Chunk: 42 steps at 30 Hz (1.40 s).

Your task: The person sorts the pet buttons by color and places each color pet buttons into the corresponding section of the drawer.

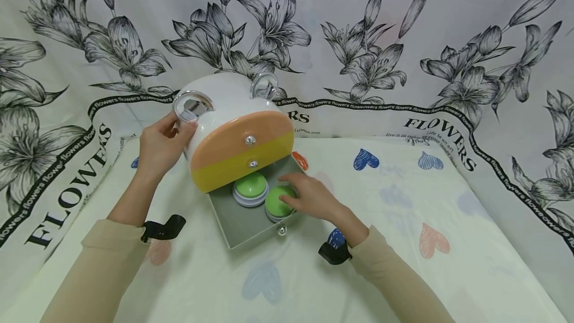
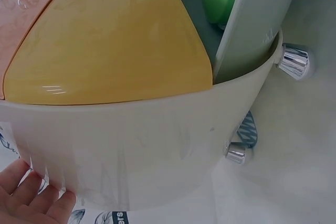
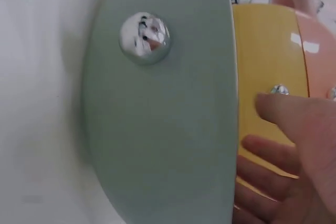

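A white rounded chest with silver ears stands with its pale green bottom drawer pulled out. Above that drawer, the orange drawer front and yellow drawer front are closed. Two round pieces with green domed tops and pale bases lie in the drawer, the left piece and the right piece. My right hand reaches over the right piece, thumb and fingers apart. In the right wrist view the drawer front hides both pieces. My left hand rests against the chest's side near the left ear.
The chest stands on a pale cloth printed with hearts. Behind it hangs a white flower-printed curtain with a black lettered band. A silver knob sticks out from the drawer front. Silver feet show under the chest.
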{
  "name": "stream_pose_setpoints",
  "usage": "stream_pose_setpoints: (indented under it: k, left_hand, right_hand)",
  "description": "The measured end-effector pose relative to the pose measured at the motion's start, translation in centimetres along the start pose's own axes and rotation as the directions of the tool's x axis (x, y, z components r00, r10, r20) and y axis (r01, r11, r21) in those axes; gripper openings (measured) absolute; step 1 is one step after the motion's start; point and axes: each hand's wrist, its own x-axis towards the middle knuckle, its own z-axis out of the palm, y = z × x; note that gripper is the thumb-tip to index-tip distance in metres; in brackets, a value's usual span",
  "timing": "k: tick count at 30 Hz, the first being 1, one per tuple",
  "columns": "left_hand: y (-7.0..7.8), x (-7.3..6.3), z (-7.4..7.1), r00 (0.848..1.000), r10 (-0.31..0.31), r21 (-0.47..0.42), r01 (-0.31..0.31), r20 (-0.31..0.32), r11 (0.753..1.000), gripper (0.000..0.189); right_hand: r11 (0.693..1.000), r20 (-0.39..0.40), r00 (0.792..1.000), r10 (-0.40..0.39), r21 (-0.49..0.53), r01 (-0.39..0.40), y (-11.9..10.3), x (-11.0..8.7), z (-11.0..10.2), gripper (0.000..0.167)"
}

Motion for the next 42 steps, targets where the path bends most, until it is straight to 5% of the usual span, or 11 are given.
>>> stream_pose_setpoints:
  k: [8,14,20,26,42]
  left_hand:
    - [-0.1,0.0,0.0,1.000,0.007,-0.002,-0.007,0.000,1.000,0.065]
    - [0.1,-0.1,0.0,1.000,0.019,-0.010,-0.019,-0.006,1.000,0.064]
    - [0.0,-0.1,0.1,1.000,0.021,-0.017,-0.021,-0.004,1.000,0.064]
    - [0.1,-0.1,0.1,1.000,0.023,-0.012,-0.023,-0.007,1.000,0.065]
    - [0.2,-0.2,0.1,1.000,0.024,-0.013,-0.025,-0.011,1.000,0.064]
  right_hand:
    - [0.993,-0.244,0.968,-0.060,0.080,0.082,-0.4,-2.2,0.1,0.028]
    - [0.988,-0.332,0.941,-0.072,0.104,0.112,-0.5,-4.3,0.1,0.019]
    - [0.987,-0.349,0.932,-0.092,0.094,0.132,-0.4,-6.2,0.9,0.014]
    - [0.990,-0.318,0.946,-0.064,0.097,0.099,-0.2,-7.4,2.6,0.014]
    - [0.991,-0.284,0.956,0.072,0.128,-0.037,-0.5,-7.2,6.7,0.020]
